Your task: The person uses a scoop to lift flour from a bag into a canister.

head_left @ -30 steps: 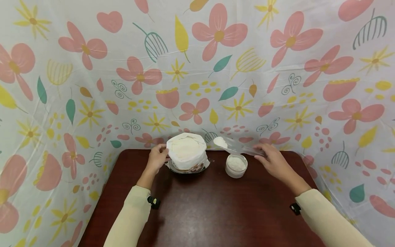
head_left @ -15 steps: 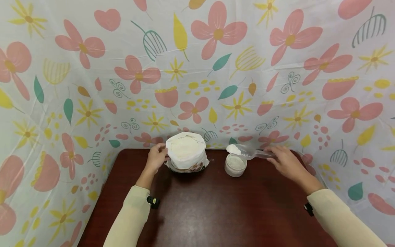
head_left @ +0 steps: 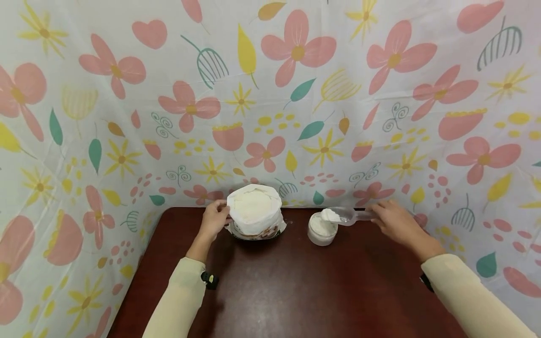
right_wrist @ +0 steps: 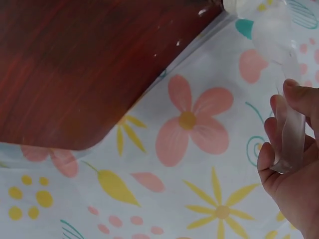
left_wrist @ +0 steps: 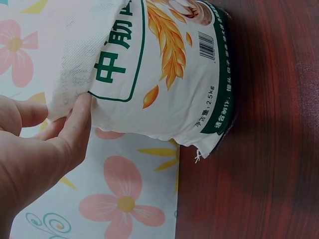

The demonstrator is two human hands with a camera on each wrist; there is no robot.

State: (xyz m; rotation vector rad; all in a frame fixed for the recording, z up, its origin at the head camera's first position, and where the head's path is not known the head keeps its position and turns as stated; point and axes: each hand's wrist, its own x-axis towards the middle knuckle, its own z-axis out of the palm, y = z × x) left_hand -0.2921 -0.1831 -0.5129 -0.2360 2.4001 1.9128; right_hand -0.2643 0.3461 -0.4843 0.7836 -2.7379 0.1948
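An opened bag of flour (head_left: 258, 227), its white top folded outward, stands toward the back of the table. At its left side my left hand (head_left: 214, 219) pinches the folded rim between thumb and fingers. The left wrist view shows the bag's printed side (left_wrist: 164, 74) with a wheat ear and "2.5kg". My right hand (head_left: 395, 223) grips the handle of a clear plastic scoop (head_left: 348, 216), which points left. White flour (head_left: 330, 215) sits in the scoop's front end, over the right rim of a small round clear tub (head_left: 320, 238). White powder also lies inside the tub.
The dark red-brown table (head_left: 270, 291) carries the bag and the tub near its back edge. A floral sheet (head_left: 266, 117) hangs right behind that edge and at both sides. Small white specks (right_wrist: 162, 52) dot the table near the tub.
My right hand has moved right and lowered, drawing the scoop from between bag and tub to the tub's right rim. My left hand keeps its hold on the bag.
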